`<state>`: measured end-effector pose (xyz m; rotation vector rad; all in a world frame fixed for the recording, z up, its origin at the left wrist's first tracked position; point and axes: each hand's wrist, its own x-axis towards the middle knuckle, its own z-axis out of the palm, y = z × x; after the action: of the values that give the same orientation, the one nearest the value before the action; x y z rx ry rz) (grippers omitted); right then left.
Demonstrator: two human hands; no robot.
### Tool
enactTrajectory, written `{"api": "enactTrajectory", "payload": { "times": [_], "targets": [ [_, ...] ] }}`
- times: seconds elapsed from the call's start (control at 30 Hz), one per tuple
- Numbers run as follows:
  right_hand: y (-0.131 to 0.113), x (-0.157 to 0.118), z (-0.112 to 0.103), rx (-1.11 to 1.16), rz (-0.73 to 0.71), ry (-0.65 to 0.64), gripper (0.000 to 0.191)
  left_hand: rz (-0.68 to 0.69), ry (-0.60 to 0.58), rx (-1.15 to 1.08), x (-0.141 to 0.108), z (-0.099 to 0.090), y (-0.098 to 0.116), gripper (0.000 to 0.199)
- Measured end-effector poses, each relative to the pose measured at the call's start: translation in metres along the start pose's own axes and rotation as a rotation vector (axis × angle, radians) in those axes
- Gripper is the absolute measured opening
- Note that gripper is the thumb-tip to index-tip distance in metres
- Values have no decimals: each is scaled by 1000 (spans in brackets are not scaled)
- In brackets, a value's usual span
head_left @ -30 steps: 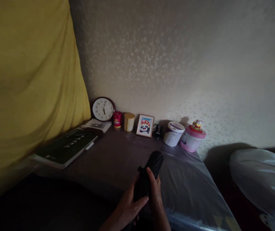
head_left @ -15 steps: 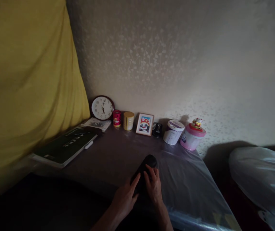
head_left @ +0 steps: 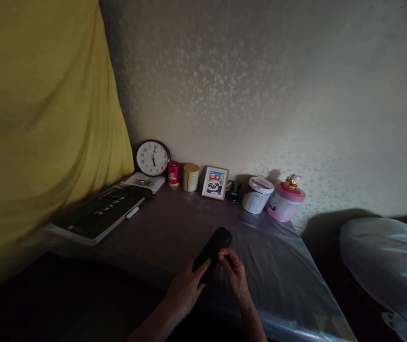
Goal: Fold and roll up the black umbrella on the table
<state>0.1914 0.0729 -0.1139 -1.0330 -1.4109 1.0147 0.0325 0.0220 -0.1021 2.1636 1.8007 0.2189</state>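
Observation:
A long black object with rounded ends (head_left: 213, 246), probably a soft case, lies slantwise near the table's front edge. My left hand (head_left: 186, 287) grips its near left end, thumb and fingers around it. At its right side, my right hand (head_left: 236, 275) is closed, thumb and forefinger pinched together close to the edge. Whatever sits between those fingertips is too small and dark to make out. The lower part of the black object is lost in shadow between my hands.
Along the wall stand a round clock (head_left: 153, 157), a red can (head_left: 174, 174), a yellow-lidded can (head_left: 191, 178), a framed panda picture (head_left: 215, 183), a small black device (head_left: 233, 191), a white tub (head_left: 257, 195) and a pink tub (head_left: 285, 203). A green board (head_left: 99, 213) lies left.
My right hand has shifted slightly right, off the top of the black object to its side, and its fingers have drawn into a pinch. My left hand keeps its grip.

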Motion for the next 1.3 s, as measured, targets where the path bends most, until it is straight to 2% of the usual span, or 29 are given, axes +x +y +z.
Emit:
{"api": "enactTrajectory", "payload": {
  "times": [0.13,0.27,0.37,0.43,0.53,0.67,0.77,0.83,0.97,1.07,1.17,1.23,1.3],
  "targets": [
    [-4,13,8,-70,4,-138,17,3,-6,48,-1,2,2,64],
    [-5,31,16,-334,-40,-231,11,-7,32,58,-2,11,1,61],
    [-6,39,25,-581,-116,-221,8,-2,59,17,-3,15,-1,59],
    [-6,42,31,-656,-133,-182,7,-1,49,-21,-6,15,-3,61],
    [-5,43,33,-536,-99,-140,8,-9,21,-56,-13,11,-7,68],
    [-3,43,18,-148,123,-31,30,16,57,-129,-26,11,-17,73],
    [-5,43,5,-88,137,68,35,29,114,-171,-33,15,-24,76],
    [-8,43,3,-108,100,35,33,31,159,-158,-35,18,-26,77],
    [-17,42,12,-239,-53,-168,25,66,242,-81,-36,16,-24,80],
    [-19,39,22,-414,-137,-294,32,101,239,-26,-33,14,-21,82],
    [-15,36,27,-493,-187,-319,39,146,237,5,-29,17,-20,82],
    [-13,35,27,-419,-180,-301,36,173,244,15,-27,21,-21,83],
    [-15,32,22,-278,-108,-269,30,181,254,24,-25,25,-22,83]
  ]
}}
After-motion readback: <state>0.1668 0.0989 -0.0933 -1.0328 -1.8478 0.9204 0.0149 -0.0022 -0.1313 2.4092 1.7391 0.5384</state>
